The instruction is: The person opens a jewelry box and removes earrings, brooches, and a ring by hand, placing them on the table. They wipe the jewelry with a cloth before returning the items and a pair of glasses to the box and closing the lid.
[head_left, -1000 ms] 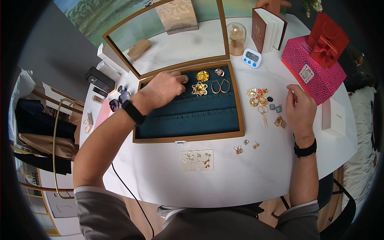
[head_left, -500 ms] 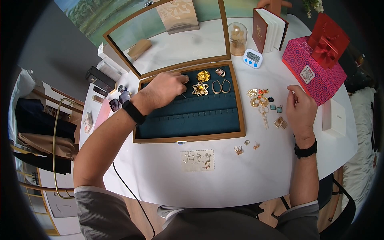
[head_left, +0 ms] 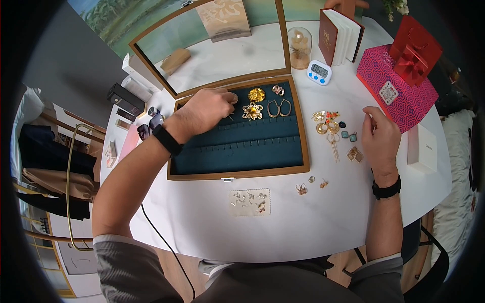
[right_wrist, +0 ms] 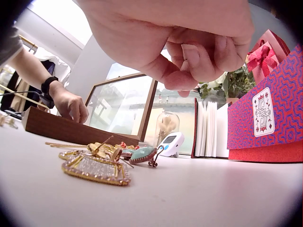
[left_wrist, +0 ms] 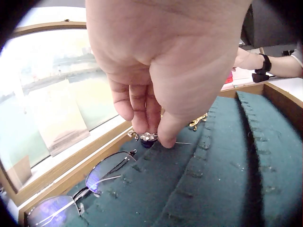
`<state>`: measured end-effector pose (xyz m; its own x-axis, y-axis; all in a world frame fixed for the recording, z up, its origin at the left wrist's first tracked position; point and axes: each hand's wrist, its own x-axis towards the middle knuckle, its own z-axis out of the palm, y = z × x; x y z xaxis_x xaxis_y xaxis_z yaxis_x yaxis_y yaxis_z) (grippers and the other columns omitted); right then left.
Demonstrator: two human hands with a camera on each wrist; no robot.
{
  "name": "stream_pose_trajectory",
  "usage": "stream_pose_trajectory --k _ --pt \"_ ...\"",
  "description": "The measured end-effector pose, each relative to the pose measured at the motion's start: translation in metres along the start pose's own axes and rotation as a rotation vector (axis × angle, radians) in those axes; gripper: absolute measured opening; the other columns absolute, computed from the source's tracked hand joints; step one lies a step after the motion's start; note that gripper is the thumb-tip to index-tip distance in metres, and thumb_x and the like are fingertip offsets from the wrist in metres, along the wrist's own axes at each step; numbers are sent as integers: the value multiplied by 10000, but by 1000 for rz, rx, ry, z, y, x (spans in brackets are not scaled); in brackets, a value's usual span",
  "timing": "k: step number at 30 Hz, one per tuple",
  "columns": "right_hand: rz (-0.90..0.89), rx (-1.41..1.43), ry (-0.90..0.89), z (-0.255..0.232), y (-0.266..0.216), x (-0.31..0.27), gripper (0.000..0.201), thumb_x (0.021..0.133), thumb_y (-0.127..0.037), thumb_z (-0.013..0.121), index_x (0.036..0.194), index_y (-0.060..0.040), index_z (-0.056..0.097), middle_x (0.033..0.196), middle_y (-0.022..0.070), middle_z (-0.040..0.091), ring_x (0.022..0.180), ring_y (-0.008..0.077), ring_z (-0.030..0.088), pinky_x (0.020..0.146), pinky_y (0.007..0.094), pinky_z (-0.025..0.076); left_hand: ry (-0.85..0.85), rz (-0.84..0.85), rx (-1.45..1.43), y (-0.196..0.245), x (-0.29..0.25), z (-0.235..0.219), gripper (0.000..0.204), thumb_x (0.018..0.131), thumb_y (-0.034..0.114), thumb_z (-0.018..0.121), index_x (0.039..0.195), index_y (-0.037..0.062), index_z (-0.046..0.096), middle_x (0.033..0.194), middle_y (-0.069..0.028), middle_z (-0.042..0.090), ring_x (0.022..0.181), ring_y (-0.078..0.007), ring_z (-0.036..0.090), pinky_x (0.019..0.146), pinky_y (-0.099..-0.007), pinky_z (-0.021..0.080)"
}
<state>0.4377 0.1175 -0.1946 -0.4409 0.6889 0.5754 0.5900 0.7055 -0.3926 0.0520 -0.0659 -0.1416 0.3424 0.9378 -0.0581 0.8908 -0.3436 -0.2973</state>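
Head: left hand (head_left: 206,112) near box rim (head_left: 273,83)

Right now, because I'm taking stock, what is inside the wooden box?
Two gold ornaments, hoop earrings, a smaller ornament and eyeglasses; the left hand pinches a silver piece. The hand hides part of that piece and the green lining beneath.

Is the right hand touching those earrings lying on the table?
No, the right wrist view shows a gap between the right hand and the earrings.

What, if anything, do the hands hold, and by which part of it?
The left hand pinches a small jewel between thumb and fingertips, seemingly by its edge; fingers hide the exact spot. The right hand shows nothing held.
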Motion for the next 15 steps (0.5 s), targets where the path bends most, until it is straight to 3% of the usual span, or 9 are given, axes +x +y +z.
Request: stream_pose_trajectory --k 15 --pt "14 -20 -19 0 -1 0 119 977 -30 690 1067 -40 767 812 151 762 698 291 754 643 379 576 15 -24 -7 4 -1 3 151 902 47 673 931 76 817 1185 -68 719 1073 -266 744 882 -387 642"
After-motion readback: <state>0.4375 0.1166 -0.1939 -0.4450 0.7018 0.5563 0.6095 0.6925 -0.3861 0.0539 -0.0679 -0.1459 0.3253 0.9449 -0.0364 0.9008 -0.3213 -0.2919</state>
